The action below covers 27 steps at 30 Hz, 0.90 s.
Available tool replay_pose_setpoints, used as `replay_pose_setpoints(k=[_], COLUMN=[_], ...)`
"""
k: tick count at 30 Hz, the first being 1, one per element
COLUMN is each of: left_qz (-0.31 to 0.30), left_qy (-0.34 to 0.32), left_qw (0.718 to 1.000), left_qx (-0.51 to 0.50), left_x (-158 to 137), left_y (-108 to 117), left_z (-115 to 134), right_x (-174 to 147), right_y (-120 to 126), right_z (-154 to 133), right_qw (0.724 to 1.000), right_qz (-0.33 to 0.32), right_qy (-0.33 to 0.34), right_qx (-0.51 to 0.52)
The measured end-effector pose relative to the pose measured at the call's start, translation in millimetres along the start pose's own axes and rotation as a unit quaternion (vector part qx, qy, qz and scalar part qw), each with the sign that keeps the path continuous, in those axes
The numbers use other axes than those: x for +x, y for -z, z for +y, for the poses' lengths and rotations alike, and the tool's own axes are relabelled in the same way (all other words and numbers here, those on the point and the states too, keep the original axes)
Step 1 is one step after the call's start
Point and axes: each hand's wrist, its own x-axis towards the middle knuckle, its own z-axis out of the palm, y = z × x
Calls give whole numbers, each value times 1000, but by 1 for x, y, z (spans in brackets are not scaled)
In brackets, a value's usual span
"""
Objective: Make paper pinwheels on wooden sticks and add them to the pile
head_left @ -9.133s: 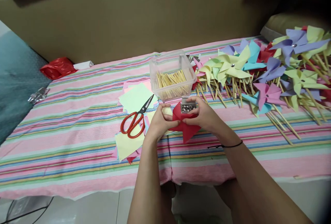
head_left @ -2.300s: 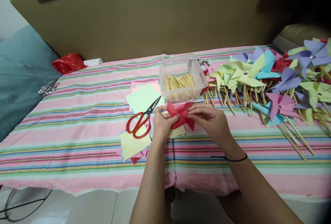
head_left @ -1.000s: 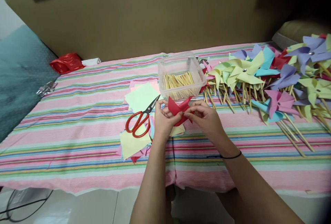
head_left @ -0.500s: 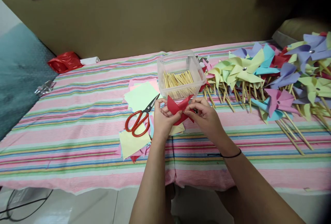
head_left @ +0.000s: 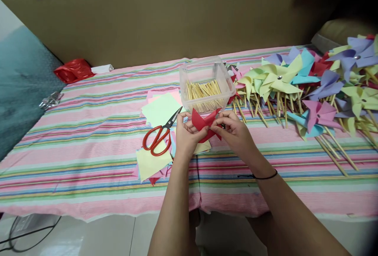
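A red paper pinwheel (head_left: 203, 122) with folded blades is held in front of me, just below the clear box. My left hand (head_left: 188, 134) is closed on it from the left, its thumb pressed near the pinwheel's centre. From the right, my right hand (head_left: 233, 128) pinches at the centre and lower right blade. A small dark, shiny piece shows among the right fingers, too small to name. Left of my hands lie scissors (head_left: 158, 141) with red handles, resting over coloured paper squares (head_left: 152, 163).
A clear plastic box (head_left: 206, 104) of short wooden sticks (head_left: 203, 90) stands behind my hands. Finished pinwheels (head_left: 279, 76) on sticks are heaped at the right. A red plastic bag (head_left: 73, 71) lies at the far left on the striped cloth (head_left: 88, 141).
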Motion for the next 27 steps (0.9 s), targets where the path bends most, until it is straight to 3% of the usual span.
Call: replay_pose_setpoints(k=[19, 23, 27], left_qz=[-17, -18, -25], left_qy=[-16, -6, -2], left_qw=[1000, 1000, 1000], left_qx=[8, 13, 0], left_x=[0, 0, 0], left_y=[-1, -2, -1], left_z=[-1, -1, -1], right_x=[-3, -5, -5], right_y=[-9, -14, -13], right_z=[-2, 0, -2], right_qw=[998, 982, 958], right_qz=[56, 91, 59], right_qy=[-38, -78, -132], right_qx=[17, 147, 247])
